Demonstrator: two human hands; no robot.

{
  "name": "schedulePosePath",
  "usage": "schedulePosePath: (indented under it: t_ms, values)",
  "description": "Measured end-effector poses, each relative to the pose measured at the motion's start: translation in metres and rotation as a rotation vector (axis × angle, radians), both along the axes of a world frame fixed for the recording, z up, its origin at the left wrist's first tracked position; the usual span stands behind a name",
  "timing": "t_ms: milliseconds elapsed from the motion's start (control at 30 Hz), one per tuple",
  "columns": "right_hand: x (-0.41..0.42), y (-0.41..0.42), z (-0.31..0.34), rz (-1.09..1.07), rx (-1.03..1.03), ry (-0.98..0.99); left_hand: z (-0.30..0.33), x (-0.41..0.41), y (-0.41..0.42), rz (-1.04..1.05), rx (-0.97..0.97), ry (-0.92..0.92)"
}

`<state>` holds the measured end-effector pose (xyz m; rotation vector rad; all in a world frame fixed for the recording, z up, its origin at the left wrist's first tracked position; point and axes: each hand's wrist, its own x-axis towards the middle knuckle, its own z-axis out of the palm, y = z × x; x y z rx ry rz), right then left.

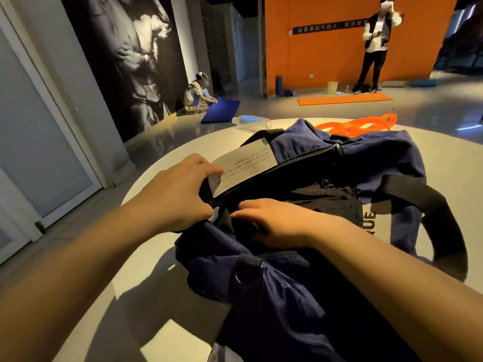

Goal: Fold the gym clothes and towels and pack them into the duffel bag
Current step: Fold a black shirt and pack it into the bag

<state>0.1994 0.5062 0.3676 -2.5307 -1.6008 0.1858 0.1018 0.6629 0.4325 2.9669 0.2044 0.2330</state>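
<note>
A navy duffel bag (292, 291) with black straps lies on a round white table (146, 278). My left hand (180, 194) grips the left end of the bag's mouth, beside a grey printed label (243, 163). My right hand (271, 222) lies flat on dark fabric (326, 199) inside the opening, fingers pointing left. A small white scrap (214, 214) shows between the two hands. Whatever lies deeper in the bag is hidden.
An orange resistance band (358, 125) and a plastic water bottle (251, 121) lie at the table's far side. Beyond, one person crouches by a blue mat (222, 109); another stands near an orange mat (345, 99) and orange wall.
</note>
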Motion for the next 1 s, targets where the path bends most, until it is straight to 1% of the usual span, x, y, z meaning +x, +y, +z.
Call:
schedulePosePath:
  t_ms: [67, 100, 167, 233, 333, 400, 467, 533, 667, 733, 800, 833, 900, 1000]
  values:
    - [0.005, 0.0, -0.019, -0.026, -0.131, 0.067, -0.004, 0.0, 0.004, 0.036, -0.006, -0.049]
    - [0.006, 0.001, -0.025, -0.044, -0.199, 0.067, -0.005, 0.0, 0.006, 0.043, -0.002, -0.064]
    - [0.005, 0.007, -0.03, -0.043, -0.323, -0.02, -0.006, 0.002, 0.01, 0.039, 0.03, -0.066]
    - [0.003, 0.015, -0.029, -0.057, -0.379, -0.104, -0.002, 0.002, 0.014, 0.032, 0.06, -0.031]
    - [0.003, 0.021, -0.025, -0.11, -0.327, -0.147, 0.007, 0.001, 0.021, 0.024, 0.073, 0.062]
    - [0.003, 0.022, -0.025, -0.098, -0.303, -0.172, 0.01, 0.005, 0.023, 0.028, 0.079, 0.105]
    - [0.003, 0.021, -0.027, -0.07, -0.337, -0.191, 0.008, 0.01, 0.022, 0.037, 0.1, 0.145]
    - [0.001, 0.021, -0.028, -0.055, -0.357, -0.178, 0.004, 0.014, 0.021, 0.026, 0.106, 0.212]
    - [-0.002, 0.017, -0.032, -0.052, -0.31, -0.153, -0.001, 0.029, 0.014, -0.026, 0.117, 0.377]
    - [-0.003, 0.015, -0.033, -0.049, -0.306, -0.151, -0.006, 0.038, 0.008, -0.019, 0.132, 0.321]
    - [-0.002, 0.013, -0.034, -0.049, -0.313, -0.172, -0.011, 0.044, 0.006, 0.039, 0.233, 0.237]
    - [-0.001, 0.013, -0.036, -0.051, -0.314, -0.189, -0.013, 0.047, 0.007, 0.068, 0.3, 0.23]
    - [0.0, 0.014, -0.035, -0.059, -0.338, -0.207, -0.011, 0.047, 0.01, 0.109, 0.367, 0.267]
    - [0.004, 0.022, -0.031, -0.073, -0.373, -0.177, -0.002, 0.04, 0.017, 0.117, 0.345, 0.341]
